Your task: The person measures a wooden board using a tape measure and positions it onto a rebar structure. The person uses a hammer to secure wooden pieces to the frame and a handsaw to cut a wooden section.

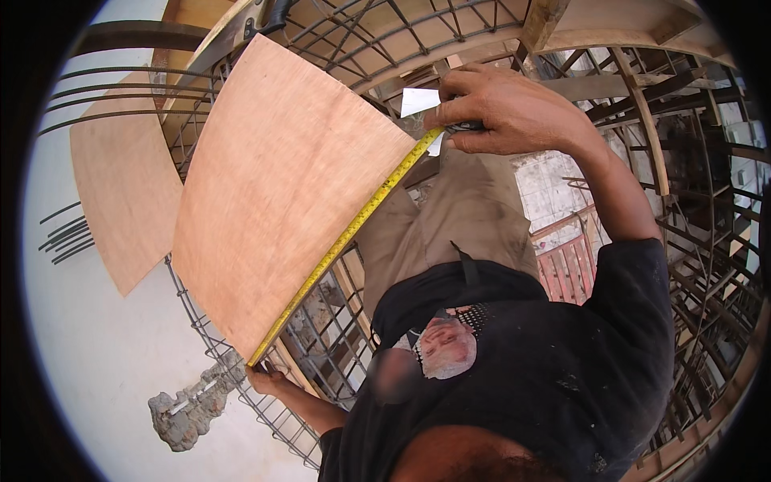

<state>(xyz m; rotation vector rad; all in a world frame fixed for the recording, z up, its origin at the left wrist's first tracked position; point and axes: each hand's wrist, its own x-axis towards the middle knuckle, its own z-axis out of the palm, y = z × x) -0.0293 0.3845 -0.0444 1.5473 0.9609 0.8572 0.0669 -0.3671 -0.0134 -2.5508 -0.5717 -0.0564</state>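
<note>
A large plywood sheet point(273, 193) lies on steel mesh, and a yellow tape point(353, 229) runs along its right edge. My right hand point(502, 112) is closed around the dark tape measure case point(464, 126) at the sheet's upper right corner, beside white scraps point(419, 99), perhaps paper. My left hand point(267, 377) pinches the other end of the tape at the lower corner, its fingertips partly hidden.
Another plywood piece point(120, 193) sits at left by a white wall point(72, 337) with protruding rods and broken concrete point(185, 410). A handsaw point(249, 24) is at the top. Rebar cages point(385, 36) and timber battens point(642, 128) surround me, with a red grate point(562, 269) below.
</note>
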